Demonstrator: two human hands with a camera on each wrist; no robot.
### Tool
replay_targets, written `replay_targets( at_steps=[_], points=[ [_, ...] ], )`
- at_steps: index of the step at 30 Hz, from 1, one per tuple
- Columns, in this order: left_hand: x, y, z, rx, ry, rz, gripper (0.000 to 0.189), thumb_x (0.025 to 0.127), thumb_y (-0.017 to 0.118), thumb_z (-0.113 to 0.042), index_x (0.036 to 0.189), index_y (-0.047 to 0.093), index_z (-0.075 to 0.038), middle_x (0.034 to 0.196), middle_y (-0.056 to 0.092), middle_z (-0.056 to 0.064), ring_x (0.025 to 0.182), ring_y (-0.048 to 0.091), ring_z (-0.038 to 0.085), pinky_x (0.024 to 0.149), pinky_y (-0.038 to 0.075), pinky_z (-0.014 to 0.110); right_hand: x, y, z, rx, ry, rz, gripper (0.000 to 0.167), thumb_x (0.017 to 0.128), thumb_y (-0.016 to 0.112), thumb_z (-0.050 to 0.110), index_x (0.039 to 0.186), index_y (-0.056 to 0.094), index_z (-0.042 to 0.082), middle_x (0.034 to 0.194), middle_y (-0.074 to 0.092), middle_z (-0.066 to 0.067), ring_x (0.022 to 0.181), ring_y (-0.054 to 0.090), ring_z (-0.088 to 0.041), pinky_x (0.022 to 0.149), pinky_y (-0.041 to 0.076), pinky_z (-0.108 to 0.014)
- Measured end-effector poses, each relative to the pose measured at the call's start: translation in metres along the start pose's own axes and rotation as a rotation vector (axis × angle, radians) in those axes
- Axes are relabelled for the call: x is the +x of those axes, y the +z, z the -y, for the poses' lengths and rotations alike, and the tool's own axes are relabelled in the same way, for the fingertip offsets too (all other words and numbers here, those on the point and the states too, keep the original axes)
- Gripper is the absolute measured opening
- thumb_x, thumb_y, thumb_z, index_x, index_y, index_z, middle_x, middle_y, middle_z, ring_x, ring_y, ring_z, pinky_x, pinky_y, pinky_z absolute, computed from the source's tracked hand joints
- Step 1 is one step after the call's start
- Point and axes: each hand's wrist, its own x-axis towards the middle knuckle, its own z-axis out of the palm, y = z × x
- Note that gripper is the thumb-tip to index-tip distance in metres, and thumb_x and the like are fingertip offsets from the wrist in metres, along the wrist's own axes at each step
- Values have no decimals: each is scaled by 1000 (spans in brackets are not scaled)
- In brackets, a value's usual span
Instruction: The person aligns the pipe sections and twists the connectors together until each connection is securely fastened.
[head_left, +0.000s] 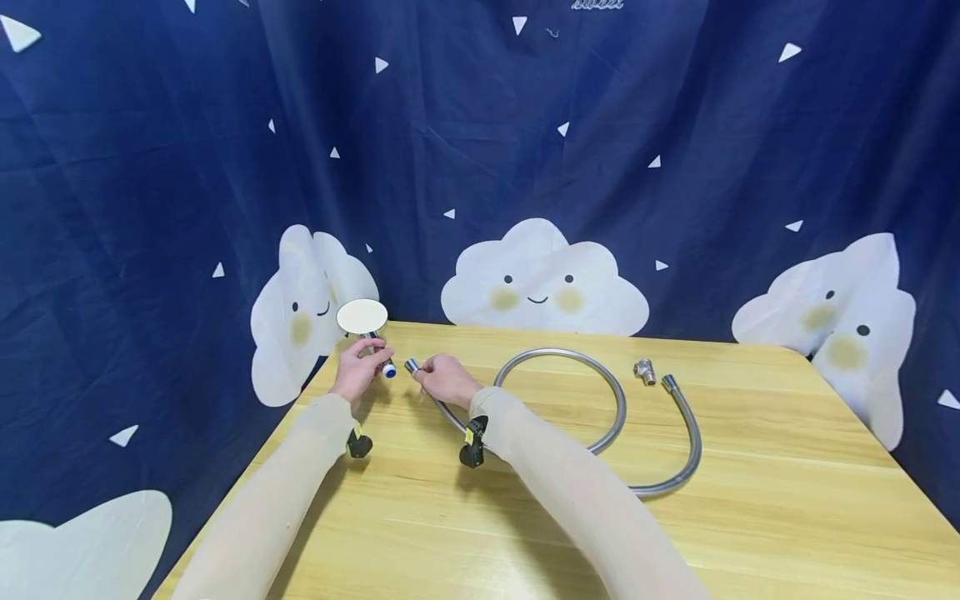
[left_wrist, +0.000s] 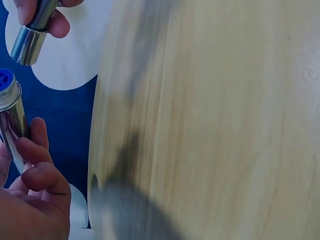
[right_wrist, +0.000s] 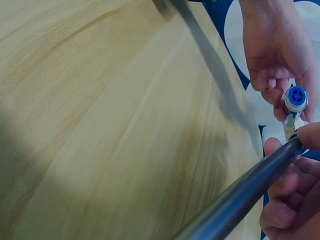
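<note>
My left hand (head_left: 358, 367) grips the chrome handle of a shower head (head_left: 362, 317) above the table's far left part. The handle's threaded end (left_wrist: 7, 86), with a blue insert, faces the hose. My right hand (head_left: 447, 381) pinches a grey shower hose (head_left: 619, 400) just behind its chrome end nut (head_left: 412, 365). In the left wrist view the nut and the threaded end are close but apart. From my right hand the hose runs in a wide loop over the table; its other end (head_left: 669, 382) lies at the right.
A small chrome valve fitting (head_left: 645, 372) lies on the wooden table (head_left: 795, 467), left of the hose's free end. Behind and beside the table hangs a dark blue curtain (head_left: 480, 150) with clouds on it. Each wrist wears a small black camera (head_left: 472, 446).
</note>
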Motion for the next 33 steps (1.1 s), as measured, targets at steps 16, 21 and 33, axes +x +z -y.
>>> replay_targets(
  at_steps=[16, 21, 33],
  points=[
    [4, 8, 5, -90, 4, -67, 47, 92, 74, -19, 132, 58, -1, 103, 60, -3, 71, 56, 1, 65, 46, 18, 0, 2, -1, 34, -4, 3, 35, 102, 55, 32, 102, 76, 4, 83, 76, -12, 66, 60, -13, 62, 43, -24],
    [5, 11, 5, -93, 2, -84, 46, 91, 76, -23, 130, 60, -5, 104, 59, -3, 73, 56, 3, 64, 45, 18, -1, 2, -1, 42, -13, 9, 35, 102, 56, 31, 100, 76, 2, 85, 76, -14, 65, 60, -13, 60, 43, -24],
    [-1, 20, -3, -78, 13, -117, 41, 90, 78, -29, 125, 64, -13, 112, 58, -2, 77, 51, 6, 65, 41, 18, 0, 3, -1, 74, -33, 29, 34, 101, 58, 30, 103, 76, 2, 84, 76, -14, 64, 60, -14, 60, 43, -25]
  ],
)
